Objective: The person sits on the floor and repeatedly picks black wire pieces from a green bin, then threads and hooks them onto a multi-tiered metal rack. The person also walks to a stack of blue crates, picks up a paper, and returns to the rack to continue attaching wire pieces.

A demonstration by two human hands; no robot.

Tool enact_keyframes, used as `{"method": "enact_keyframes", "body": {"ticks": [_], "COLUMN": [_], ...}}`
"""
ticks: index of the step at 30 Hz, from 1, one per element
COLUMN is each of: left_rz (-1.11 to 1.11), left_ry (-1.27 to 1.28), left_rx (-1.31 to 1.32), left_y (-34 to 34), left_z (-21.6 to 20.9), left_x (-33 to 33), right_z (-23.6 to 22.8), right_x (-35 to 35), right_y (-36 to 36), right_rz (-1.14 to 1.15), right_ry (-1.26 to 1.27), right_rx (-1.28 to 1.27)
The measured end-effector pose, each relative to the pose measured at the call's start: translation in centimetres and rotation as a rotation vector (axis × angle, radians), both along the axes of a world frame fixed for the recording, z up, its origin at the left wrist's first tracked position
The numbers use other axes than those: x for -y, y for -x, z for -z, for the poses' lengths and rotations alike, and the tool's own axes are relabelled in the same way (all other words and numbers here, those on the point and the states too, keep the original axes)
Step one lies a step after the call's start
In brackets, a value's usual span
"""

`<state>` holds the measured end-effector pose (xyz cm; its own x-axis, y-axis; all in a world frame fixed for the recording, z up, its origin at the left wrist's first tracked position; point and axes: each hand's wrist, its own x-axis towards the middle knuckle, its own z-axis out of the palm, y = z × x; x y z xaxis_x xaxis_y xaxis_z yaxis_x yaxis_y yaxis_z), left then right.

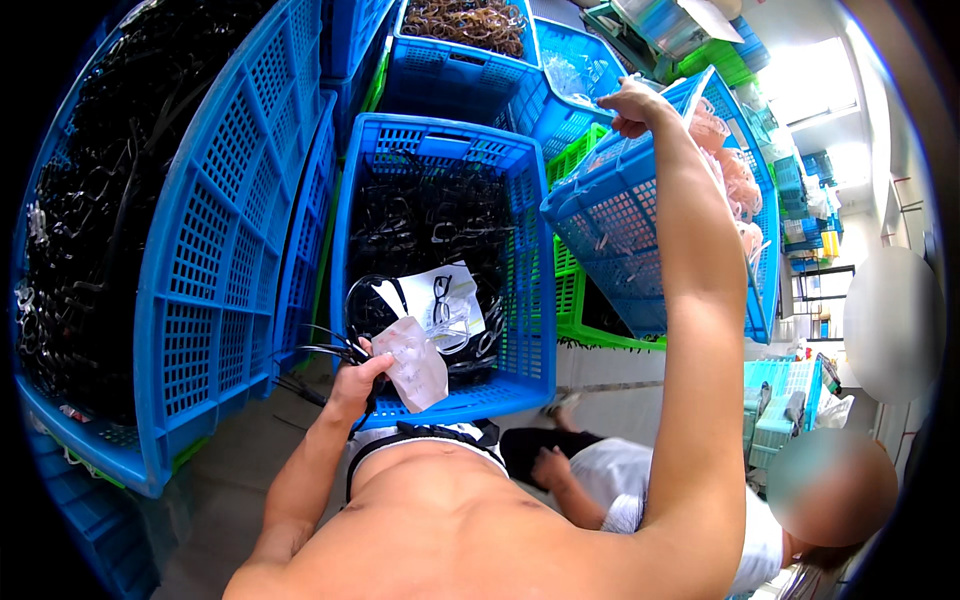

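My left hand (358, 380) is closed on a crumpled whitish paper slip (413, 364) and several thin black strips (335, 349), which look like spectacle-frame temples. It is above the near left corner of a blue crate (451, 412) filled with black plastic spectacle frames (435, 205). On these frames lie a white sheet (462, 283) showing dark glasses and a clear pair of glasses (450, 332). My right arm stretches far forward. Its hand (637, 106), fingers mostly curled, is beside the edge of a tilted blue crate (605, 215); what they grip, if anything, is hidden.
Pink pieces (738, 180) fill the tilted crate, above a green crate (570, 285). A big blue crate (215, 240) of black pieces stands at left. Brown pieces (465, 25) fill a far crate. Close on my right is another person (620, 475).
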<state>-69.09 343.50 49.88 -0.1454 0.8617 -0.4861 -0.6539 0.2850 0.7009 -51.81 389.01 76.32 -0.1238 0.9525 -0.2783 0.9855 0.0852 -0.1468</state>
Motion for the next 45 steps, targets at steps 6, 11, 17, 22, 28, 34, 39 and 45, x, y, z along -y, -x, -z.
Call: {"method": "enact_keyframes", "body": {"ticks": [6, 11, 17, 22, 28, 34, 39, 45], "left_rz": [-0.009, -0.043, -0.04, -0.04, 0.014, 0.039, 0.055, 0.045], "left_ry": [0.074, 0.193, 0.25, 0.243, 0.21, 0.157, 0.202, 0.203], "left_rx": [-0.014, -0.004, -0.133, -0.221, -0.304, -0.355, -0.314, -0.225], "left_y": [-0.1, 0.0, -0.8, -2.6, -5.0, -6.7, -7.7, -8.6], "left_z": [0.8, 0.6, -0.6, -2.0, -3.6, -5.2, -6.9, -9.2], "left_x": [0.3, 0.8, 0.2, -0.7, -1.7, -2.6, -2.9, -3.0], "right_z": [10.0, 28.3, 44.9, 49.4, 48.6, 46.4, 42.8, 30.3], "right_x": [6.5, 18.1, 28.7, 30.6, 31.7, 32.9, 34.3, 36.9], "right_y": [-1.9, -10.3, -16.4, -13.8, -14.4, -14.4, -12.4, -13.9], "right_rz": [-0.371, -0.46, 0.755, 1.268, 1.411, 1.263, 0.895, 0.683], "right_ry": [0.155, 0.268, 0.765, 0.658, 0.568, 0.453, 0.005, -0.261], "right_rx": [-0.334, -0.145, -0.411, -1.117, -1.42, -1.58, -0.996, -1.2]}}
